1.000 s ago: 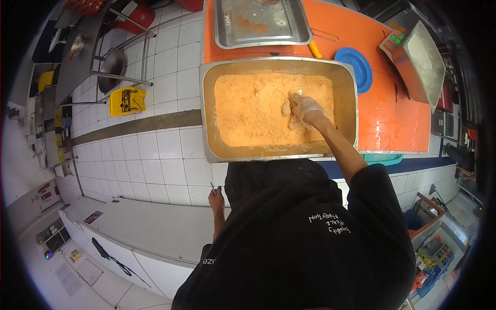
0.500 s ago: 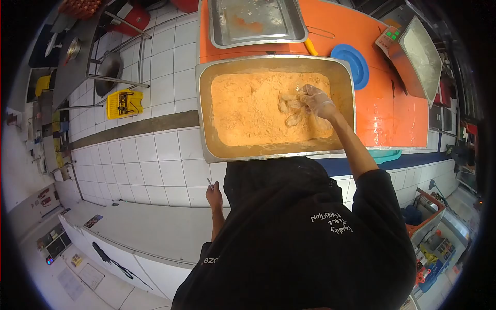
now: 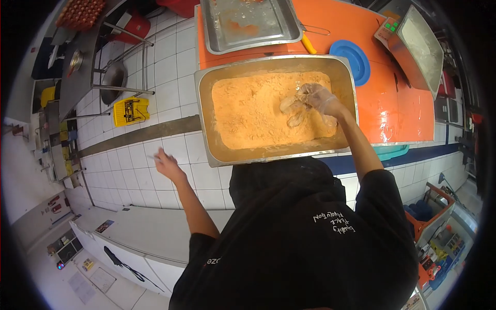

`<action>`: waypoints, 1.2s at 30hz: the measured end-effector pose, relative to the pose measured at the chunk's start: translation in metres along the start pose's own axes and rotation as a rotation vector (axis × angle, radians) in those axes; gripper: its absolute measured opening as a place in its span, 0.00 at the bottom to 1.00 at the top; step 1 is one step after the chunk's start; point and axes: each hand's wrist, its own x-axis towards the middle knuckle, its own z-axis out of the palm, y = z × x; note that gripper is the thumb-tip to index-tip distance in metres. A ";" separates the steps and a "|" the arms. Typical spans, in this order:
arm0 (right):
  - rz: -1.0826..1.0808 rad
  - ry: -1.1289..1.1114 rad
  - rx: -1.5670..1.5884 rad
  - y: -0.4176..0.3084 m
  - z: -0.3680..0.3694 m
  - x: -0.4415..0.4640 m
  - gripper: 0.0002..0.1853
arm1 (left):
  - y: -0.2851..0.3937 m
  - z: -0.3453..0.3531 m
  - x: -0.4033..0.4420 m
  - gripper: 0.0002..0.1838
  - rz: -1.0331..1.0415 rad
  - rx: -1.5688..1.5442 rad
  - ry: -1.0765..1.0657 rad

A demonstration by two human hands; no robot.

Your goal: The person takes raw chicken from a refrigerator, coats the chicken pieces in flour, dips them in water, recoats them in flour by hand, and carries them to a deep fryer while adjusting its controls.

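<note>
Amid orange powder [image 3: 243,113] in a metal tray [image 3: 345,85], a gloved right hand [image 3: 319,97] curls its fingers at powder-coated pieces [image 3: 288,105], its hold on them unclear, working there alone as the left hand [image 3: 166,164], grip too blurred to tell, has swung outward above floor tiles [image 3: 132,178].

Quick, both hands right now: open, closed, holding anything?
Left hand: closed on a thin item, too blurred to identify.
Right hand: gloved, fingers curled by coated pieces; cannot tell whether it grips one.
</note>
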 end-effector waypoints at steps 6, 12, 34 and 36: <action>0.176 -0.295 0.290 0.050 0.001 0.008 0.12 | 0.074 0.091 -0.018 0.18 0.037 -0.135 -0.219; -0.001 -0.071 -0.482 0.076 0.020 0.002 0.10 | 0.045 0.098 -0.060 0.18 -0.079 -0.123 -0.317; 0.123 -0.246 -0.267 0.064 -0.010 0.057 0.05 | 0.015 0.032 -0.078 0.18 -0.193 -0.086 -0.180; 0.204 -0.288 -0.478 0.106 -0.002 0.097 0.07 | 0.017 0.033 -0.079 0.18 -0.188 -0.075 -0.172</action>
